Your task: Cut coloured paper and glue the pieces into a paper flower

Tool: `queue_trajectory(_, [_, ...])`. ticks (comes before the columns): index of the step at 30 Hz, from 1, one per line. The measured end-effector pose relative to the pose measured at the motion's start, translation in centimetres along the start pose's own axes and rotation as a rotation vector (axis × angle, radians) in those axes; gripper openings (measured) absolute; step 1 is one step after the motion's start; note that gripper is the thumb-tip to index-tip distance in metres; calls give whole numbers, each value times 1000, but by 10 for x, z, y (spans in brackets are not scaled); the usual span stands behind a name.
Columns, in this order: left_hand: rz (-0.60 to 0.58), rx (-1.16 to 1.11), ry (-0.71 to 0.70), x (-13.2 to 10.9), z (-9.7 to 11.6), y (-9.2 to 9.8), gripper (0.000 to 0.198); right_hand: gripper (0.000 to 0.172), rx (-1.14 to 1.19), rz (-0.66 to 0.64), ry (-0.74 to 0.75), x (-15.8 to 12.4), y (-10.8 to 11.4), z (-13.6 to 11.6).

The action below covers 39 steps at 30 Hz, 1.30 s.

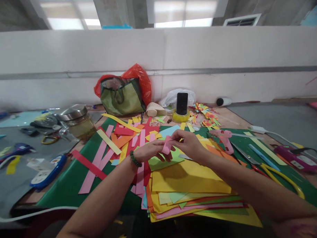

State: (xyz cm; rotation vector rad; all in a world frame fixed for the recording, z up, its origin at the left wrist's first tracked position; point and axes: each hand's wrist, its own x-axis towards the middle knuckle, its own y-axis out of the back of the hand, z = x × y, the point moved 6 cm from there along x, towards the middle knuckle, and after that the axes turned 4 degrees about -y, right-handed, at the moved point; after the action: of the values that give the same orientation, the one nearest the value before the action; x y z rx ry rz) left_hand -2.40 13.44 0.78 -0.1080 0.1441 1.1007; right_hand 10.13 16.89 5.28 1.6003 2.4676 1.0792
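Observation:
A small curled pink paper strip is held between both hands above the stack of coloured paper. My left hand, with a dark green bead bracelet at the wrist, has its fingers closed on the strip's left side. From the right, my right hand pinches the strip's upper end. Under the hands lies a light green sheet on top of yellow sheets. Loose pink, red, yellow and orange strips lie left of my left hand.
A glass jar and blue tape dispenser stand left. Behind are a green bag, a phone on yellow tape and paper flowers. At right lie a pink glue gun, scissors and a purple device.

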Motion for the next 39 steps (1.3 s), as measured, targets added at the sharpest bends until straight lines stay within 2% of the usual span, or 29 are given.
queue_trajectory(3, [-32,14,-11,-1,2,-3,23,15,50,27,-18,1,4,1])
queue_trajectory(9, [-70,48,-9,-1,3,-7,25,16,220,-116,-120,2,-6,5])
queue_trajectory(12, [-62,91,-21,0,3,-5,26,19,263,-104,-173,2,-6,8])
queue_trajectory(14, [25,105,-87,2,7,1,26,27,239,-83,-203,3,-5,10])
queue_trajectory(17, [237,123,-235,2,14,14,30,36,175,-97,-199,2,-6,10])
queue_trajectory(19, [307,139,-306,1,18,17,33,38,146,-109,-186,1,-7,9])
queue_trajectory(22, [313,137,-351,1,20,17,33,40,112,-113,-178,0,-8,9])
queue_trajectory(30, [301,180,-333,3,19,20,33,39,90,-105,-197,-2,-7,11])
queue_trajectory(36, [257,192,-345,5,19,16,33,43,21,-153,-222,-1,-12,15])
queue_trajectory(39, [288,137,-355,4,19,18,34,39,-107,-212,-203,-1,-5,12])
